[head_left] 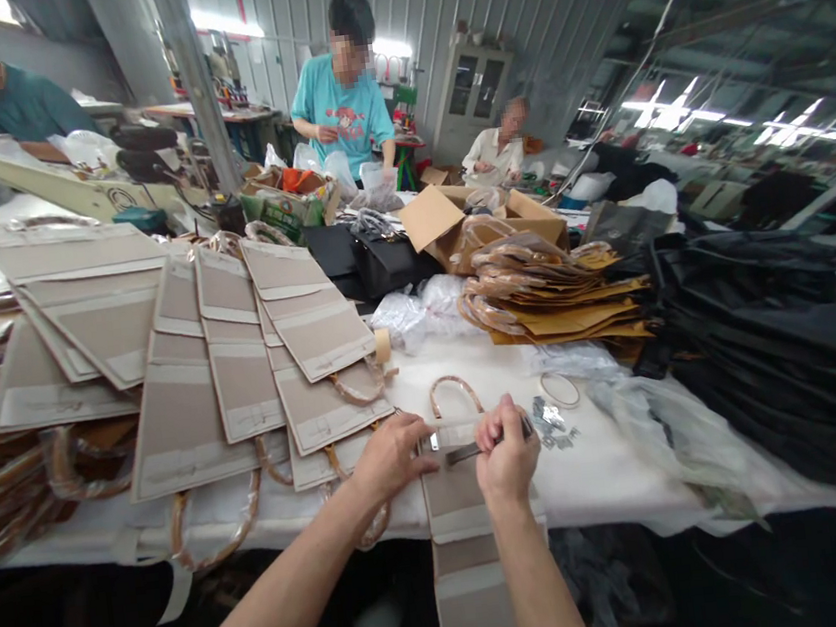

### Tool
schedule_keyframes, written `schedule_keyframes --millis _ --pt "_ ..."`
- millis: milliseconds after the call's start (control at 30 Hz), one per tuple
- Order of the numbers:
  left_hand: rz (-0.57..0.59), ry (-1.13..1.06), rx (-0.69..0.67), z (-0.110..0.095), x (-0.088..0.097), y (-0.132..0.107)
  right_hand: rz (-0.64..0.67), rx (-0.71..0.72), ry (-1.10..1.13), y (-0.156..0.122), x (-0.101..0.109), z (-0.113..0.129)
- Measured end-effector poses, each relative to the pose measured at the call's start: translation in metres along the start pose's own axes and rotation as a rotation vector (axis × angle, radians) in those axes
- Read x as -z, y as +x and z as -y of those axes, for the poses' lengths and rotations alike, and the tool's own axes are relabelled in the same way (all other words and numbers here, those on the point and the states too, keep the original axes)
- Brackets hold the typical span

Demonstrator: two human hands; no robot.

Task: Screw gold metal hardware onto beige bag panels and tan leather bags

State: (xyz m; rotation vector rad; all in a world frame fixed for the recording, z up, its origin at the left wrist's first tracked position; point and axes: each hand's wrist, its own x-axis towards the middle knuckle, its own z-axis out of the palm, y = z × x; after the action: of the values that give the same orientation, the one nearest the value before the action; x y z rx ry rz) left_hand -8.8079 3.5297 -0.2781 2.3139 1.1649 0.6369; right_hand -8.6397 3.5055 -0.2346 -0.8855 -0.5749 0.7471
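Note:
A beige bag panel point(460, 495) with a wrapped curved handle point(453, 384) at its top lies in front of me, its lower part hanging over the table edge. My left hand point(396, 454) rests at the panel's upper left, thumb and fingers apart beside a small shiny metal piece point(434, 441). My right hand point(507, 447) is closed round a dark metal hand tool point(465, 454); its flat end points left, over the panel, and the fist hides its middle. To the right lie several small metal plates point(553, 422) and a roundish pale ring point(560, 389).
Overlapping beige bag panels point(245, 383) with wrapped handles cover the left side. Mustard-coloured pieces point(559, 297) are stacked ahead right, before an open cardboard box point(437, 216). Black material point(784, 342) is piled far right. A person in a turquoise shirt point(342, 111) stands across the table.

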Motion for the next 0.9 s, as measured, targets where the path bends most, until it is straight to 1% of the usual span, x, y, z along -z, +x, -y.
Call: schedule_keyframes --millis 133,300,467,533,633,700,767,900 --pt "-0.072 -0.038 -0.034 0.008 -0.006 0.0 0.01 0.146 -0.074 -0.009 0.001 -0.006" --pt "-0.091 -0.074 -0.013 0.006 -0.008 0.001 0.078 0.218 -0.18 -0.018 0.008 -0.012" --pt "-0.083 -0.119 0.026 0.002 -0.006 0.005 0.212 0.244 -0.274 -0.021 0.018 -0.015" --pt "-0.081 -0.12 0.037 0.002 -0.005 0.006 0.277 0.227 -0.287 -0.021 0.019 -0.015" --pt "-0.071 -0.13 0.052 0.002 -0.005 0.007 0.351 0.157 -0.161 -0.021 0.016 -0.012" --pt "-0.065 -0.136 0.065 0.002 -0.005 0.008 0.344 0.121 -0.024 -0.022 0.011 -0.011" --pt "-0.06 -0.139 0.082 0.001 -0.004 0.009 0.296 0.123 0.054 -0.025 0.007 -0.01" --pt "-0.038 -0.149 0.096 0.0 -0.003 0.014 0.2 0.173 0.063 -0.034 0.001 -0.014"
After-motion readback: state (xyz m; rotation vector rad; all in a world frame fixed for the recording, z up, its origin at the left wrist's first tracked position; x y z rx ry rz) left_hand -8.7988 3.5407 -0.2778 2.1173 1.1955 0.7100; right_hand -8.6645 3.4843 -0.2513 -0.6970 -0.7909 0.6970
